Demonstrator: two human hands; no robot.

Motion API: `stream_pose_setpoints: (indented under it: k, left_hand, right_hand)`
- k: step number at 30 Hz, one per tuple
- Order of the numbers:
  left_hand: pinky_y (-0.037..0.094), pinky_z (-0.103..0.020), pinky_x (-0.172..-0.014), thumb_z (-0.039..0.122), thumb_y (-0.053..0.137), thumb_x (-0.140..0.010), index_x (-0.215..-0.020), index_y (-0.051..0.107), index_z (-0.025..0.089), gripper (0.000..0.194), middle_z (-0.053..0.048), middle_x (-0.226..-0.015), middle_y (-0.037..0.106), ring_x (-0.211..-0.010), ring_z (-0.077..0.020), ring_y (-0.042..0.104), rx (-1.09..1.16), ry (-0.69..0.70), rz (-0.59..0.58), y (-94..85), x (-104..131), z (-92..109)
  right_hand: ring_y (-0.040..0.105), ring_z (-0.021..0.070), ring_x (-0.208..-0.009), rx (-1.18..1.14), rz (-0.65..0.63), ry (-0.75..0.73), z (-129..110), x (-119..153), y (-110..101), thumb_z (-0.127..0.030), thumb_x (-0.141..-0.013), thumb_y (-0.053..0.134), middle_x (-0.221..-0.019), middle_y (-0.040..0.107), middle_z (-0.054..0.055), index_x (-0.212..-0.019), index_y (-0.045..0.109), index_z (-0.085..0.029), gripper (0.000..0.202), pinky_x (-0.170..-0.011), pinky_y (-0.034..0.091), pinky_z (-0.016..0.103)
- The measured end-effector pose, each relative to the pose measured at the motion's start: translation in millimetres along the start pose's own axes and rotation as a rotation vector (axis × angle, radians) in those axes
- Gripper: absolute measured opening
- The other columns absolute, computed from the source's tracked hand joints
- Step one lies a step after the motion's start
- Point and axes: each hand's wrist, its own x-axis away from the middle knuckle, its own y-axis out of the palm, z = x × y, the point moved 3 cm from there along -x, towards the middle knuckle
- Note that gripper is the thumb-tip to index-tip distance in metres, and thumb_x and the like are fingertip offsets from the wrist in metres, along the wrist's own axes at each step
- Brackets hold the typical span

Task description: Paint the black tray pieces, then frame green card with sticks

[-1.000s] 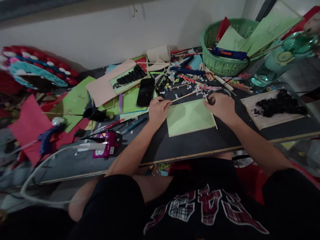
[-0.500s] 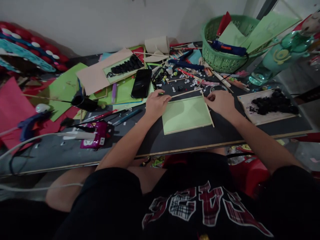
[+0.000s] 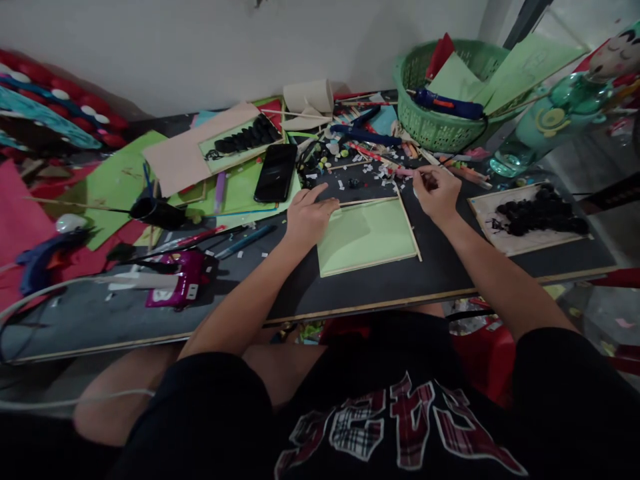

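A light green sheet of paper (image 3: 367, 237) lies on the dark tabletop, edged with thin wooden sticks. My left hand (image 3: 311, 220) is at its upper left corner, thumb and fingertips on the left end of the top wooden stick (image 3: 370, 201), index finger raised. That stick lies along the paper's far edge. Another wooden stick (image 3: 411, 230) runs down the right edge, its lower end jutting past the corner. My right hand (image 3: 436, 192) is up beyond the upper right corner, apart from the sheet, with fingertips pinched. What they hold, if anything, is too small to make out.
Right of the sheet lies a framed panel with black lumps (image 3: 533, 217). A green basket (image 3: 435, 120) holds a blue glue gun (image 3: 450, 101). A phone (image 3: 275, 173), black cup (image 3: 159, 212), purple power block (image 3: 183, 280) with cables, and paper scraps crowd the left and back.
My right hand has lifted off the stick corner and moved away from the sheet. The far end of the top stick has come down onto the paper's edge. My left hand stays there.
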Motion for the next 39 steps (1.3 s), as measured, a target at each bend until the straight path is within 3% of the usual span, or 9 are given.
stream_pose_setpoints:
  k: [3,7,13,18,26,36,39]
  left_hand:
    - [0.047,-0.043,-0.095,0.020,0.046,-0.101,-0.096,0.075,0.022,0.030,-0.004,-0.101,0.078,-0.126,-0.0260,0.060,0.010,-0.009,-0.048,-1.5,-0.2,0.0]
    - [0.047,-0.044,-0.097,0.018,0.046,-0.099,-0.099,0.075,0.021,0.030,-0.005,-0.103,0.078,-0.127,-0.0261,0.059,0.026,-0.008,-0.080,0.8,0.3,-0.6]
    - [0.048,-0.045,-0.096,0.017,0.043,-0.098,-0.102,0.076,0.022,0.033,-0.006,-0.103,0.078,-0.127,-0.0264,0.058,0.022,-0.004,-0.097,4.8,1.1,-1.6]
    - [0.046,-0.047,-0.098,0.015,0.041,-0.098,-0.107,0.075,0.021,0.035,-0.008,-0.104,0.077,-0.129,-0.0269,0.057,-0.008,0.035,-0.113,0.9,0.8,2.3]
    - [0.048,-0.046,-0.094,0.016,0.041,-0.099,-0.100,0.075,0.019,0.035,-0.009,-0.097,0.078,-0.124,-0.0274,0.060,-0.047,0.066,-0.103,-3.7,-1.6,10.3]
    - [0.049,-0.047,-0.089,0.028,0.043,-0.101,-0.099,0.076,0.017,0.035,-0.012,-0.086,0.076,-0.112,-0.0299,0.063,-0.063,0.074,-0.112,-0.9,-3.0,13.4]
    - [0.050,-0.048,-0.090,0.031,0.043,-0.100,-0.104,0.076,0.017,0.036,-0.012,-0.093,0.077,-0.113,-0.0309,0.062,-0.048,0.051,-0.104,-5.5,-4.4,10.9]
  right_hand:
    - [0.056,0.0144,-0.056,-0.041,0.030,-0.028,2.1,-1.9,2.7,-0.054,-0.094,0.048,-0.067,0.064,0.003,-0.082,0.069,-0.020,0.043,-0.061,0.046,0.030]
    - [0.058,0.0154,-0.058,-0.042,-0.023,-0.028,0.0,-1.1,5.9,-0.052,-0.095,0.049,-0.071,0.067,0.003,-0.086,0.070,-0.021,0.039,-0.062,0.047,0.030]
    - [0.068,0.0217,-0.086,0.019,-0.248,-0.136,-3.5,-2.4,11.4,-0.038,-0.093,0.054,-0.099,0.076,0.007,-0.095,0.075,-0.022,0.026,-0.080,0.053,0.036]
    - [0.064,0.0261,-0.103,0.059,-0.411,-0.322,-6.5,-5.0,8.1,-0.028,-0.091,0.054,-0.104,0.072,0.007,-0.097,0.079,-0.026,0.025,-0.092,0.050,0.044]
    - [0.063,0.0286,-0.109,0.094,-0.468,-0.325,-7.3,-0.6,4.9,-0.026,-0.087,0.058,-0.110,0.071,0.007,-0.091,0.081,-0.027,0.023,-0.096,0.047,0.049]
    - [0.066,0.0273,-0.102,0.051,-0.423,-0.274,-2.7,-1.5,9.3,-0.034,-0.083,0.064,-0.099,0.074,0.007,-0.083,0.080,-0.025,0.018,-0.093,0.050,0.048]
    - [0.066,0.0281,-0.102,0.056,-0.398,-0.257,-1.1,-0.7,10.6,-0.034,-0.082,0.066,-0.099,0.074,0.007,-0.082,0.080,-0.024,0.017,-0.094,0.050,0.048]
